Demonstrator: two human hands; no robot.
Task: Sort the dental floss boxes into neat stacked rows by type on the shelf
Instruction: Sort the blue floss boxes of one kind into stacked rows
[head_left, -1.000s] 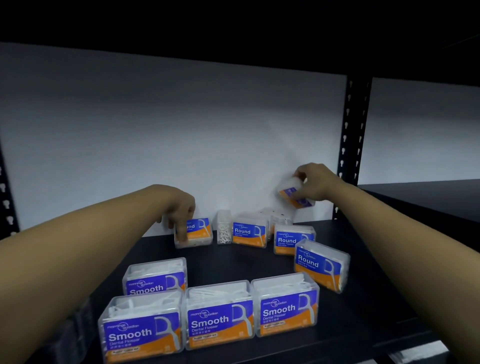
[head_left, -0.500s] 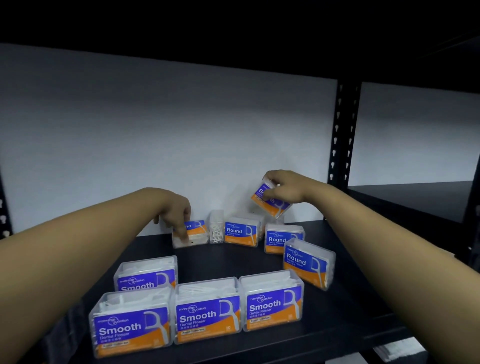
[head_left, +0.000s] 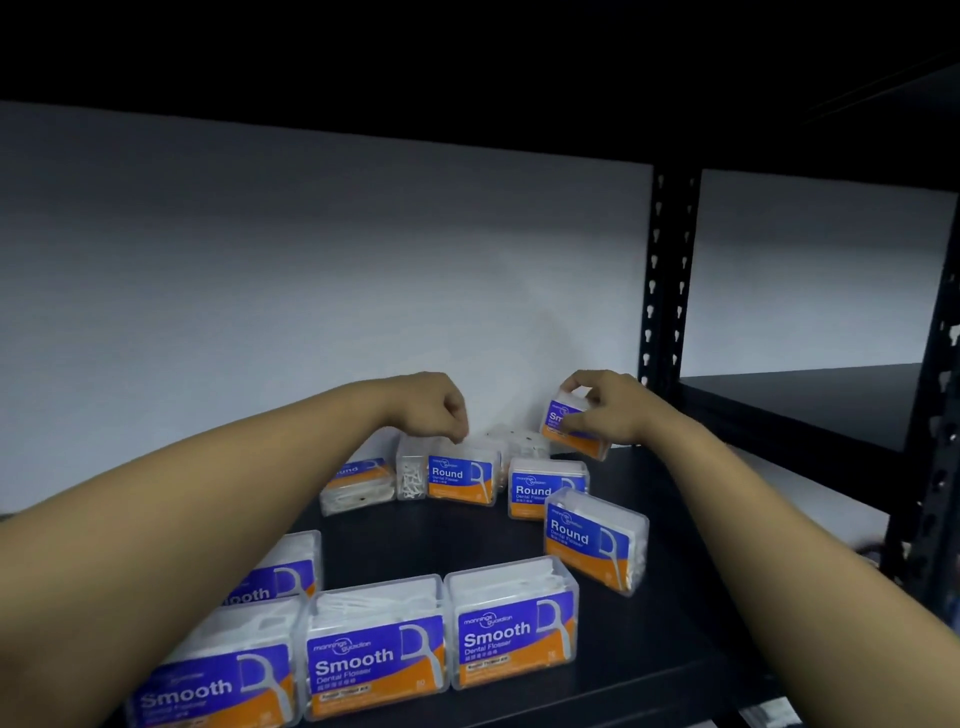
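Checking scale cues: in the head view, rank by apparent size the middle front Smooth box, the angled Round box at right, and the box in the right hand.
1. Middle front Smooth box
2. Angled Round box
3. Box in the right hand
Nearness to the camera likely explains the differences.

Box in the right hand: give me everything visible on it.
The held box is a small clear plastic case with a blue and orange label; only "Sm" shows, likely Smooth. The right hand grips it from above, tilted, lifted off the black shelf near the back wall. Contents are not discernible.
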